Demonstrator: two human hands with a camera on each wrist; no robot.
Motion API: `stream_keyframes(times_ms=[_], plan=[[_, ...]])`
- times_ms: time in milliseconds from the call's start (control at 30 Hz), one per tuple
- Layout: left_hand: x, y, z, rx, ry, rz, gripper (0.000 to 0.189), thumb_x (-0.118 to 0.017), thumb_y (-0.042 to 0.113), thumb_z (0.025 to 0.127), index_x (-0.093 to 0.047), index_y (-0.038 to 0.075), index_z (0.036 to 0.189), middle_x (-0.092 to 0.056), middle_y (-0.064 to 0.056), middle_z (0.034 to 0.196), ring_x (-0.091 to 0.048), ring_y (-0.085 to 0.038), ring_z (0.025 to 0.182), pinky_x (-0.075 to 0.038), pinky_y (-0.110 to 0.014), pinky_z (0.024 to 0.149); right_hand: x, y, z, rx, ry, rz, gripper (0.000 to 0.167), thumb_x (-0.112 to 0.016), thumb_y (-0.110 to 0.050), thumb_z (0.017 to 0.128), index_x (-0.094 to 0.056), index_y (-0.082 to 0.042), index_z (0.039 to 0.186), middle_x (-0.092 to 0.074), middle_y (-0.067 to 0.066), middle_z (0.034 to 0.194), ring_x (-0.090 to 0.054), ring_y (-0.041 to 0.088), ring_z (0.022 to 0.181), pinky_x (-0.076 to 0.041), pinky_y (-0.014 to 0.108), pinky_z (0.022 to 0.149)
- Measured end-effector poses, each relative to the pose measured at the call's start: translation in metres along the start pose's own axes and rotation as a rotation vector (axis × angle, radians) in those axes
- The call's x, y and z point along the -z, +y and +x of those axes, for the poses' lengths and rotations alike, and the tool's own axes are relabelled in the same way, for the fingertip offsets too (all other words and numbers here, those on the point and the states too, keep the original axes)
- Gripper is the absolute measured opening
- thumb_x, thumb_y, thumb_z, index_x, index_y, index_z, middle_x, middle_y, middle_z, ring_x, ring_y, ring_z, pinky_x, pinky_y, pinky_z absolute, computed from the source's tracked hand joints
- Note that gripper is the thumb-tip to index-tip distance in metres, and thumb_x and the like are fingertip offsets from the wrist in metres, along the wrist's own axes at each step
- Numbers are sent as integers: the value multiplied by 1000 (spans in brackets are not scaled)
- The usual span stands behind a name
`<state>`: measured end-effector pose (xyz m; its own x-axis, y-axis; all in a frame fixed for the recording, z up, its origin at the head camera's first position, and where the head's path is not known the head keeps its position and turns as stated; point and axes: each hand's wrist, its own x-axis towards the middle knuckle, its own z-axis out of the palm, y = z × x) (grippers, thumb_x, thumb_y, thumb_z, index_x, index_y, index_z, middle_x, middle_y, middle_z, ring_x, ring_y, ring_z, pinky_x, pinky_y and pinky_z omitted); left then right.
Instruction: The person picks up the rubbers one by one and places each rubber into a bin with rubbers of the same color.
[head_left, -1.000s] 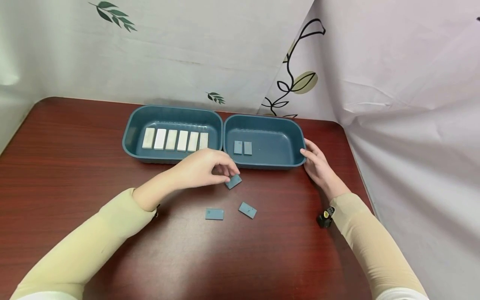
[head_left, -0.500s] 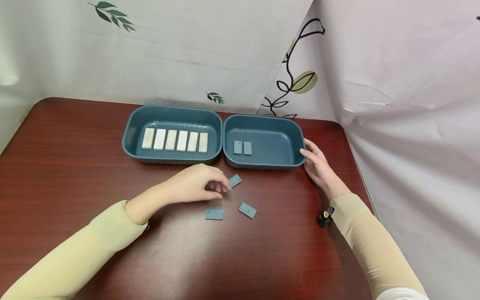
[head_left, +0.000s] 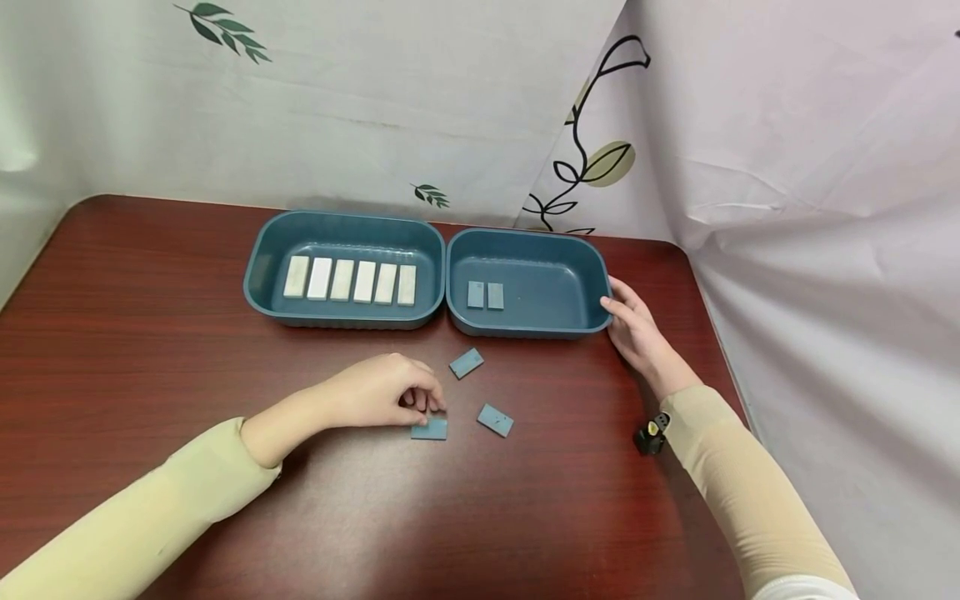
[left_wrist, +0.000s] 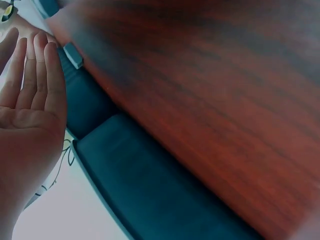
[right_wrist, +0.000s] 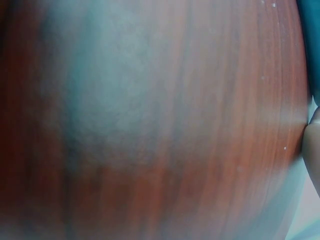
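Note:
In the head view my left hand (head_left: pixel 386 392) is just above a small blue-grey rectangular tile (head_left: pixel 429 430), thumb and fingertips at its far edge; whether they touch it I cannot tell. The left wrist view shows that hand's fingers (left_wrist: pixel 40 75) fairly straight, with nothing seen between them. Two more blue-grey tiles lie nearby, an angled one (head_left: pixel 467 363) by the bins and another tile (head_left: pixel 496 420) to the right. My right hand (head_left: pixel 636 329) holds the right end of the right blue bin (head_left: pixel 525 331), thumb at the rim. Inside that bin two blue-grey tiles (head_left: pixel 496 297) lie side by side.
Directly left of that bin, the left blue bin (head_left: pixel 345 320) holds a row of several whitish tiles (head_left: pixel 342 281). Both stand near the back edge of the dark red wooden table (head_left: pixel 480 525). Pale patterned cloth (head_left: pixel 337 117) hangs behind and at the sides.
My left hand has left the angled tile by the bins, which stays on the table, and moved down and left to the front-left tile. The right hand stays at the bin.

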<state>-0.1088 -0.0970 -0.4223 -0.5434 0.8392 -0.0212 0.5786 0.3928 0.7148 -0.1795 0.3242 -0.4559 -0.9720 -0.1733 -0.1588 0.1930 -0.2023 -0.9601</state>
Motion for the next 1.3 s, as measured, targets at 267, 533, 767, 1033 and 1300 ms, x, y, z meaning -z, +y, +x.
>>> stream_keyframes(times_ms=[267,533,767,1033,1300], plan=[[-5,-4,-4,29,-23,-10,21,-85,4,88,-80,12,105,-74,3,96,-66,-3,81,-58,-20,75,0,0,-1,1,-3,-1,37,-43,-3,111,-51,-17,145,-60,-8,134,-61,7,118,-45,21,103],[-12,-7,-7,46,-32,6,22,-87,4,86,-79,11,105,-71,5,92,-62,-3,80,-55,-19,73,0,1,-1,7,1,16,37,-43,-1,111,-54,-18,142,-63,-8,132,-63,7,116,-46,21,102],[-17,-5,-9,42,-18,51,25,-91,9,82,-80,13,104,-69,7,93,-59,-2,80,-53,-18,73,1,1,-2,9,-1,12,37,-43,-3,111,-51,-16,144,-64,-8,130,-63,8,115,-46,21,102],[-20,-5,-11,21,-10,111,27,-93,13,82,-80,15,106,-69,8,96,-57,-2,80,-51,-19,72,0,1,-2,8,7,9,36,-44,-2,111,-54,-18,142,-64,-7,129,-63,8,114,-47,21,101],[-21,-2,-12,35,-5,197,26,-93,18,83,-80,16,104,-69,10,96,-56,-3,81,-51,-20,73,-1,0,0,12,7,3,36,-44,-3,111,-53,-16,144,-62,-7,131,-62,8,115,-47,21,101]])
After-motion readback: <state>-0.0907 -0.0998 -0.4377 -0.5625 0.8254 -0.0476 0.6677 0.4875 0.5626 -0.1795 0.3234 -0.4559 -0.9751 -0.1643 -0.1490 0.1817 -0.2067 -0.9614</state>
